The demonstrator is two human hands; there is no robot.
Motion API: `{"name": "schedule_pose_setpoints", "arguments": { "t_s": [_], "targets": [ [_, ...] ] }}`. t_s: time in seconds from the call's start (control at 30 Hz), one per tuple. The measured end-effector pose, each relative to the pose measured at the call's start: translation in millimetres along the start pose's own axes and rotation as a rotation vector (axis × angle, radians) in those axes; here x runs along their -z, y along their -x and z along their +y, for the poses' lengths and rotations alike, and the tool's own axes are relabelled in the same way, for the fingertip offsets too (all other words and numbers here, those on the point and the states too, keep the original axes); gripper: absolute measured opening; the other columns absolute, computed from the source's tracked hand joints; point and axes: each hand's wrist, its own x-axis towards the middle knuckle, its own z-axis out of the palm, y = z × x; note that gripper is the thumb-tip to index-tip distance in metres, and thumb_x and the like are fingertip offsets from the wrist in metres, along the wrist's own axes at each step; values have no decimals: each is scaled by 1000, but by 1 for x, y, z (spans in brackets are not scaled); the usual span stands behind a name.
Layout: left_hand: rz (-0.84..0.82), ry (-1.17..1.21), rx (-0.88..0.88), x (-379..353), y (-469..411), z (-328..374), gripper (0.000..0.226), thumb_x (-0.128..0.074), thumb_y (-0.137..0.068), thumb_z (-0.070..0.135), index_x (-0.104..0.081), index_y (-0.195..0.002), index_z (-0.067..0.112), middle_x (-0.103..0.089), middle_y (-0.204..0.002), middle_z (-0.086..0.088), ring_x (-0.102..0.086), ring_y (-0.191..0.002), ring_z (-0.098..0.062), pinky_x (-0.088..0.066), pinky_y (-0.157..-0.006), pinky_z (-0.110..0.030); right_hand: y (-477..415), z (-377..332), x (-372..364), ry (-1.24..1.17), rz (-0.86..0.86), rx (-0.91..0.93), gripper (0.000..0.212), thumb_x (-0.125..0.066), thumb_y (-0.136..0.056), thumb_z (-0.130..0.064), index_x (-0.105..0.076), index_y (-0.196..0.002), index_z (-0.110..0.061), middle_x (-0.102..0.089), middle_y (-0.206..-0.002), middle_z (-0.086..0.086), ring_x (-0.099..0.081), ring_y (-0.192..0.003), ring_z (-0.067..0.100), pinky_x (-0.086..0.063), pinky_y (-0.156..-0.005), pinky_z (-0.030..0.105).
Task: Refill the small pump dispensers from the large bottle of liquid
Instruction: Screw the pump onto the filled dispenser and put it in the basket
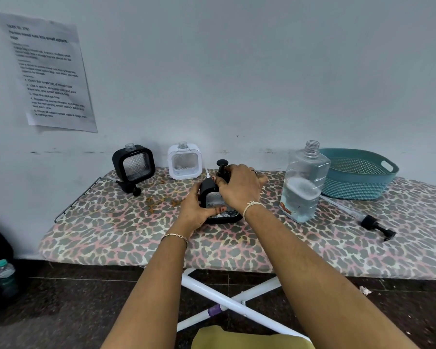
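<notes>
Hands (222, 197) clasp black dispenser (218, 201) mid-board; pump apparently seated.

In the upper left of the frame, a white printed paper sheet (44, 71) taped to the pale wall carries black text, much of it blurred. Its bold heading reads roughly "Portion mixed nuts into small ziplock bags". Lower down is a numbered list: "1. Open the large bag of mixed nuts", "2. Use a spoon to scoop nuts and pour them into one small ziplock bag", "3. Seal the ziplock bag"; the later items and the small paragraphs above are too soft to read surely. Right of centre, the large clear plastic bottle (303, 182) bears a small red-orange label near its base, unreadable.
</notes>
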Motion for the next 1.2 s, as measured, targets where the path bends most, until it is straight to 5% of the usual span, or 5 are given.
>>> {"name": "schedule_pose_setpoints", "arguments": {
  "t_s": [0.23, 0.4, 0.57, 0.97, 1.2],
  "targets": [
    [-61, 33, 42, 5, 7, 10, 72, -84, -67, 12, -44, -126, 12, -57, -108, 3, -54, -101, -12, -44, -71, -8, 6, 31, 3, -429, -297, 16, 68, -60, -70, -71, -57, -124, -29, -59, -122, 2, -52, -118, 22, -42, -102, 48],
    [-168, 108, 83, 0, 18, 15, 69, -85, -65, 8, -46, -122, 19, -58, -112, 5, -57, -109, -18, -51, -95, -39, 23, 58, 36, -662, -463, -11, 67, -77, -79, -28, -46, -136, -11, -56, -130, 1, -54, -117, 13, -44, -95, 14],
    [-236, 50, 58, -12, 27, 34, 78, -82, -69, 7, -40, -134, 16, -50, -119, 7, -49, -116, -15, -45, -94, -24, 36, 90, 66, -730, -485, -77, 71, -84, -70, -17, -50, -131, -7, -62, -124, 5, -59, -114, 17, -47, -102, 32],
    [-251, 245, -14, -87, 44, 76, 52, -82, -69, 12, -52, -111, 17, -61, -117, -10, -62, -103, -22, -56, -82, -30, 55, 162, 165, -658, -156, -134, 52, -85, -70, -23, -62, -114, -7, -68, -109, 4, -64, -101, 15, -54, -82, 18],
    [-148, 154, 8, -120, 33, 77, 74, -86, -64, 17, -47, -127, 16, -59, -119, -4, -59, -102, -18, -55, -86, -35, 38, 199, 217, -498, 23, -167, 48, -86, -67, -32, -66, -106, -11, -70, -103, 2, -66, -96, 17, -54, -89, 35]
  ]
}}
